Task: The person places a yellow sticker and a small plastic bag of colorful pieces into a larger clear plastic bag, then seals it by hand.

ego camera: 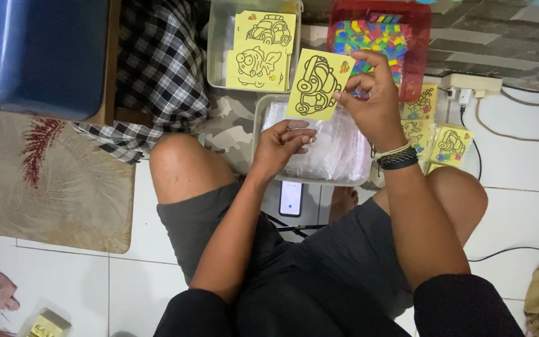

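Note:
My right hand (372, 100) pinches a yellow card with a black outline drawing of a car (315, 84) by its right edge, holding it up over the trays. My left hand (285, 142) rests with curled fingers on a pile of clear plastic sleeves (338, 153) inside a clear tray (258, 118) in front of my knees. I cannot tell whether the fingers grip a sleeve.
A second clear tray (218, 56) holds more yellow drawing cards (260, 53). A red tray (416, 37) holds small coloured squares. Loose yellow cards (438, 134) lie at right near a power strip (469, 84). A phone (291, 198) lies between my legs. A blue tub (32, 53) and checked cloth (157, 68) sit at left.

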